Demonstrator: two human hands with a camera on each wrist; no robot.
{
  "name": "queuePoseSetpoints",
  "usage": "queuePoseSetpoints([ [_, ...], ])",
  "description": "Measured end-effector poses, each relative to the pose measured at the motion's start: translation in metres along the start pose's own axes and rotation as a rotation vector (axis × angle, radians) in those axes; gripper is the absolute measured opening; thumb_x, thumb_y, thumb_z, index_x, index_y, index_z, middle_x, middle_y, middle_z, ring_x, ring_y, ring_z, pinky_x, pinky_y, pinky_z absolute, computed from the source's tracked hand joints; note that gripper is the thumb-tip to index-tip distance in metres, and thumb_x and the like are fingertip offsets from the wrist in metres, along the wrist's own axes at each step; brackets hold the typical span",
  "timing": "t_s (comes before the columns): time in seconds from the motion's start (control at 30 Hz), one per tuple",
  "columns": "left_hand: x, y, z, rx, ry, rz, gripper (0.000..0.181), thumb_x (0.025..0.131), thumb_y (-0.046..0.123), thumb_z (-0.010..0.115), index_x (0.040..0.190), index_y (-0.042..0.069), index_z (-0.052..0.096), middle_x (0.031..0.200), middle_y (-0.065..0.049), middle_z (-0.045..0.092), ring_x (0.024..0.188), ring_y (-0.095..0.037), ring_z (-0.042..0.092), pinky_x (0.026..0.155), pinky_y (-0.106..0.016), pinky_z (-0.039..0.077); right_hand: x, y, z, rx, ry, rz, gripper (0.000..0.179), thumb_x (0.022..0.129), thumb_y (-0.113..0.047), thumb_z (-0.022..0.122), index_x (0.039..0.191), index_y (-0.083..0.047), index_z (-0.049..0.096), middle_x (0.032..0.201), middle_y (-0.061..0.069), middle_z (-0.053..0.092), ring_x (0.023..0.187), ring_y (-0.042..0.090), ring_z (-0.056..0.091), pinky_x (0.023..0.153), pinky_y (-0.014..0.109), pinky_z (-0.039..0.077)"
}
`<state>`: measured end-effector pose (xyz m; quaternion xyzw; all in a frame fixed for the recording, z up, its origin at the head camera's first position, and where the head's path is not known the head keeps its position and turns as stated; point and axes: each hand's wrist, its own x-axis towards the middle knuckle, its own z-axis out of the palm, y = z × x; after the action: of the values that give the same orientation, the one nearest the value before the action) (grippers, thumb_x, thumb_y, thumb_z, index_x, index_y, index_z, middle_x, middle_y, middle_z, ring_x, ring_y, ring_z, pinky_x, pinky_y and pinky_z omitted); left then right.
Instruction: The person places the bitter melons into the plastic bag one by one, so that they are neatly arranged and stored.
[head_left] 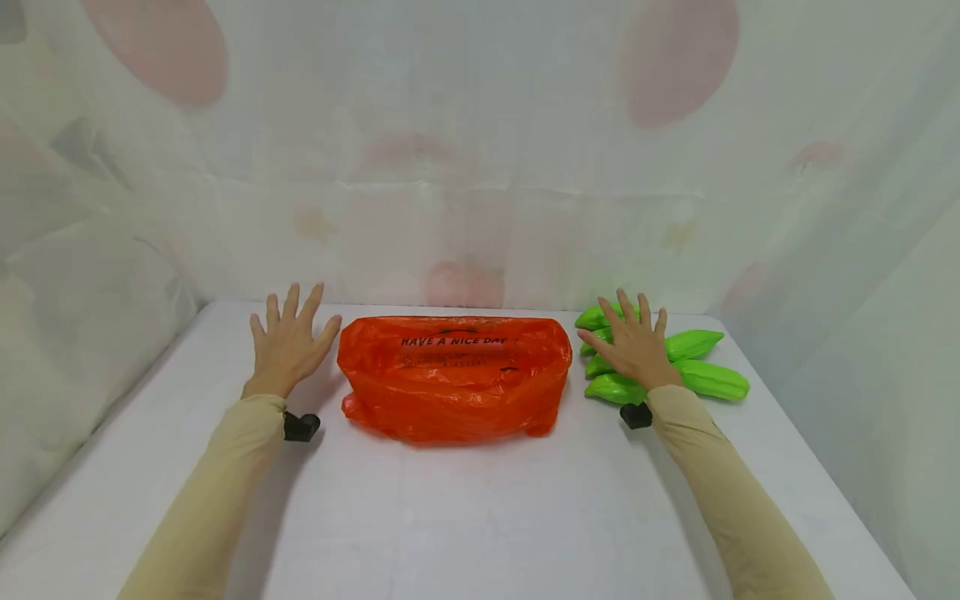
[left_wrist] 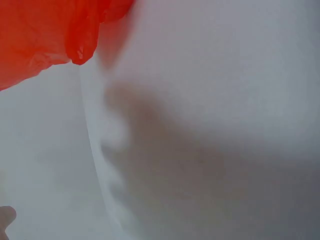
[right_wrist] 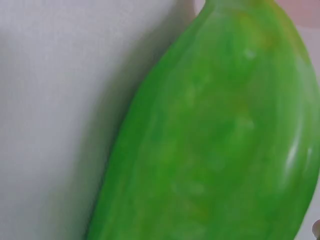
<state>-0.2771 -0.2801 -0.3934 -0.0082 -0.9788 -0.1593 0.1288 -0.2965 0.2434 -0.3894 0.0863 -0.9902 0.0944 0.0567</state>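
An orange-red plastic bag (head_left: pixel 457 417) stands mid-table in the head view, its wide mouth gaping upward and black "HAVE A NICE DAY" lettering on the inner back side. My left hand (head_left: pixel 287 346) is spread out left of the bag, holding nothing. Part of the bag (left_wrist: pixel 40 35) fills the upper left corner of the left wrist view. Over on the right, my right hand (head_left: pixel 636 346) has its fingers spread above several long bright-green vegetables (head_left: pixel 712 379) with tapered ends, partly hiding them. One green vegetable (right_wrist: pixel 205 130) fills most of the right wrist view.
Everything lies on a white table (head_left: pixel 465 525). A pale curtain (head_left: pixel 480 108) with faded prints hangs behind the table, and similar sheets flank both sides. Dark wrist cameras (head_left: pixel 302 427) sit below both wrists.
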Motion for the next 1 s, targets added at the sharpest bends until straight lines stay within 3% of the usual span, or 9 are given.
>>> queuePoseSetpoints([
  [0.47, -0.011, 0.008, -0.001, -0.069, 0.030, 0.008, 0.072, 0.100, 0.060, 0.029, 0.160, 0.023, 0.016, 0.163, -0.025, 0.013, 0.145, -0.059, 0.009, 0.108, -0.080, 0.003, -0.011, -0.010, -0.004, 0.080, 0.018, -0.014, 0.081, 0.096, -0.063, 0.043, 0.158, -0.014, 0.024, 0.165, 0.019, 0.012, 0.150, 0.050, 0.003, 0.115, 0.072, 0.000],
  [0.9, -0.026, 0.017, 0.006, -0.222, 0.071, 0.014, 0.068, 0.101, 0.053, 0.035, 0.160, 0.021, 0.020, 0.163, -0.025, 0.018, 0.143, -0.059, 0.017, 0.107, -0.080, 0.009, -0.022, -0.017, 0.000, 0.180, 0.034, -0.032, 0.080, 0.097, -0.060, 0.043, 0.158, -0.012, 0.025, 0.166, 0.019, 0.012, 0.150, 0.050, 0.004, 0.116, 0.071, 0.003],
  [1.0, -0.027, 0.018, 0.009, -0.252, 0.097, 0.019, 0.068, 0.101, 0.051, 0.037, 0.159, 0.019, 0.022, 0.162, -0.025, 0.021, 0.142, -0.058, 0.021, 0.107, -0.079, 0.012, -0.024, -0.019, 0.002, 0.211, 0.063, -0.049, 0.078, 0.097, -0.058, 0.045, 0.157, -0.011, 0.027, 0.165, 0.020, 0.015, 0.150, 0.049, 0.009, 0.117, 0.069, 0.008],
])
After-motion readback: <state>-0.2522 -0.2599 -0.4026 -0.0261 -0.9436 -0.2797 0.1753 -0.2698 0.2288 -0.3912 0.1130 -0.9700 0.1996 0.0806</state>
